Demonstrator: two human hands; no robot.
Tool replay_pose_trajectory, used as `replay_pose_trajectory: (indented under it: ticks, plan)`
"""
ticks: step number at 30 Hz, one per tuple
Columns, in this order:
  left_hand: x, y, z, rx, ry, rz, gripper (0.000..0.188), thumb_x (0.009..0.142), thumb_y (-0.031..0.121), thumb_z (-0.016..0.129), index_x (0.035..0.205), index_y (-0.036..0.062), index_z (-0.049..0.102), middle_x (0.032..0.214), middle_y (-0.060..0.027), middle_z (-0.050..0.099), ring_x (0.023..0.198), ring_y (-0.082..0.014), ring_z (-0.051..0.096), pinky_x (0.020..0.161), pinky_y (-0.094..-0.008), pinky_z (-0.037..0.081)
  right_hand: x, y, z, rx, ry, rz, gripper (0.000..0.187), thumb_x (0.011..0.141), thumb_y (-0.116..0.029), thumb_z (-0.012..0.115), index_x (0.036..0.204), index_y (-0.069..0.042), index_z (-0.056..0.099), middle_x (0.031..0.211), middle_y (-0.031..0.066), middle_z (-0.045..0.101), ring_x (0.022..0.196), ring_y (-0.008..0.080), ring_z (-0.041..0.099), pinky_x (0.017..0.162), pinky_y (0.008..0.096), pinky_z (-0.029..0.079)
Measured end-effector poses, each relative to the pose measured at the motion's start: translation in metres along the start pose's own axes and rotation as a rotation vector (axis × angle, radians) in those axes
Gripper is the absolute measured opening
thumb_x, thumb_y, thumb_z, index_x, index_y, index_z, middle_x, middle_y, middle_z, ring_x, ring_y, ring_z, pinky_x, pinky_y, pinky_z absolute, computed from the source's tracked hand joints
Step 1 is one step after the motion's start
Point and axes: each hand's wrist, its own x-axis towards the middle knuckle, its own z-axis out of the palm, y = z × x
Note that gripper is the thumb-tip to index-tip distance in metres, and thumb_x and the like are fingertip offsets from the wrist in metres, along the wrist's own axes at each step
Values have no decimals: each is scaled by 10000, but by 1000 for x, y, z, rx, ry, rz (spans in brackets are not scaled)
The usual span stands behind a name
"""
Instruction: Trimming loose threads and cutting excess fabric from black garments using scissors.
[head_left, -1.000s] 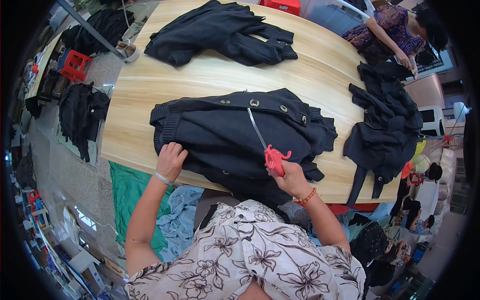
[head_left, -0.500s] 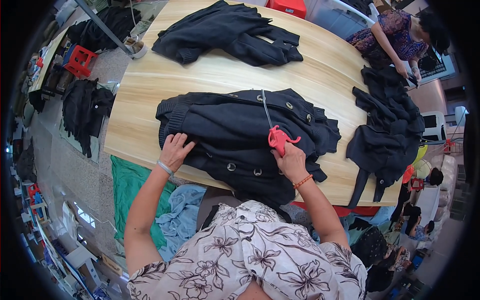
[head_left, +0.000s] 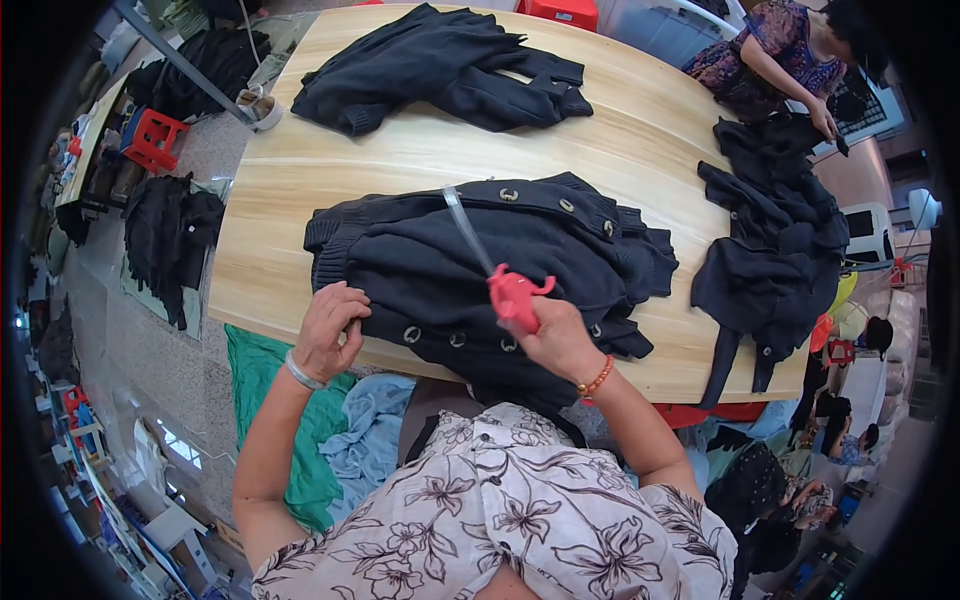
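There it lay, mid-frame: a black knitted button-front cardigan (head_left: 420,258), spread across the pale wood-grained tabletop (head_left: 400,160), its ribbed band (head_left: 328,245) toward the left and round brown-and-pale buttons (head_left: 509,195) showing along its far edge, with more of them along the near one. My right hand (head_left: 556,340), just right of centre, was wrapped firmly around a red trigger-handled tool with a slim metallic-looking tube (head_left: 514,298), fingers closed about the grip, the tube slanting up and left over the cloth, its tip near the garment's far side; whether that tip touched the knit, I couldn't tell. And my left hand (head_left: 332,328), left of centre, had its fingers bent at the cardigan's near left edge, thumb set apart below them; whether they pinched any fabric, I couldn't tell. An orange beaded bracelet (head_left: 598,378) circled my right wrist, a silvery bangle (head_left: 303,372) my left. Up top, a second black knitted garment (head_left: 440,70) lay crumpled on the wood, and at the right more black garments (head_left: 765,255) sat in a heap, with a co-worker in a patterned top (head_left: 780,40) bent by them in the upper right. Lower left, shiny green cloth (head_left: 320,480) hung beside crumpled light-blue cloth (head_left: 370,425).
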Motion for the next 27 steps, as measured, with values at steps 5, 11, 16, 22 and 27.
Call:
replay_pose_trajectory:
  ticks: [5,11,16,22,27]
  plan:
    - [-7,-27,20,123,-137,-34,218,728,-49,611,917,60,619,884,-94,624,899,-297,599,826,-393,453,16,-5,31,-7,-187,-90,193,825,-224,703,896,-55,645,793,178,656,762,401,630,674,467,496]
    - [-83,-56,63,51,82,-537,200,771,44,710,955,54,634,931,-92,628,868,-270,612,760,-369,485,-2,22,37,-121,-54,151,238,808,-223,719,906,-28,625,847,187,669,807,399,649,714,481,514]
    - [-70,-60,86,-619,548,-961,285,818,50,753,1059,26,605,1000,-38,572,797,-94,572,729,-225,511,4,36,30,-146,31,93,258,785,-174,746,952,-29,614,865,188,657,805,401,645,714,471,514]
    - [-60,-68,73,-549,528,-803,138,904,60,657,1006,27,570,861,11,542,761,-63,539,706,-182,453,0,48,17,32,-27,53,248,797,-156,741,972,-24,625,850,183,646,808,399,639,730,436,511]
    - [-8,-46,15,-600,571,-667,70,988,75,552,1035,37,518,787,63,495,669,10,387,584,-160,321,0,23,-17,262,-75,89,280,833,-82,723,1102,-35,658,806,14,601,710,90,545,666,255,458]
